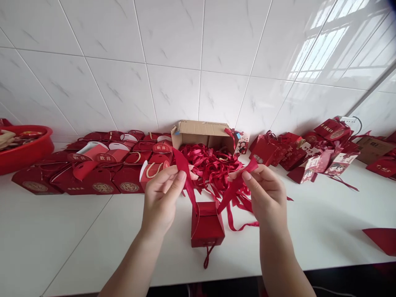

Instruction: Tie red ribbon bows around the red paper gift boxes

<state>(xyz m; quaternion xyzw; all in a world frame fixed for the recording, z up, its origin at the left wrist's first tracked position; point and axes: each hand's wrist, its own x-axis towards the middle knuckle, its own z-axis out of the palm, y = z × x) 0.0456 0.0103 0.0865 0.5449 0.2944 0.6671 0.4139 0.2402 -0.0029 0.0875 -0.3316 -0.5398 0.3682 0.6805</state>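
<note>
A small red gift box [206, 225] stands on the white table [93, 231] in front of me, near the front edge. A red ribbon [189, 181] runs up from the box top in two ends. My left hand [162, 196] pinches the left end above and left of the box. My right hand [266, 194] pinches the right end [236, 185] above and right of the box. Both ends are pulled apart and upward. A short red cord hangs from the box's underside over the table edge.
An open cardboard box [201, 134] spills a pile of red ribbons [216, 163] behind my hands. Several finished red gift boxes [102, 165] lie at the back left, more [309, 154] at the back right. A red basin [23, 148] sits far left. Tiled wall behind.
</note>
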